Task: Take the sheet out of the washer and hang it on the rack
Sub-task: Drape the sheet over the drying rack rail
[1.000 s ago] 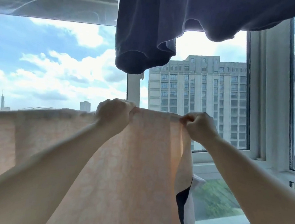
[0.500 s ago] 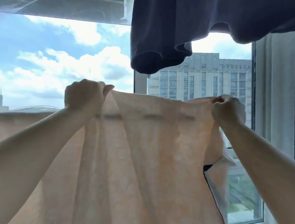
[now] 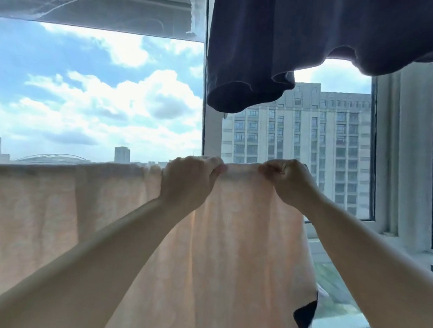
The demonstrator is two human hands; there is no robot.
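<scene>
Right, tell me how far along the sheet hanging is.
Mostly done: the sheet is out of the washer and draped in front of the window, its top edge running level from the frame's left side; the rack itself is hidden. In hand: the left hand and right hand pinch the top edge close together. Left: evening out the right end, which hangs bunched, then letting go.

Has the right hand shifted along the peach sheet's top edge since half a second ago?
Yes. The right hand has moved inward toward the white window post, closing on the left hand; both pinch the peach sheet.
</scene>
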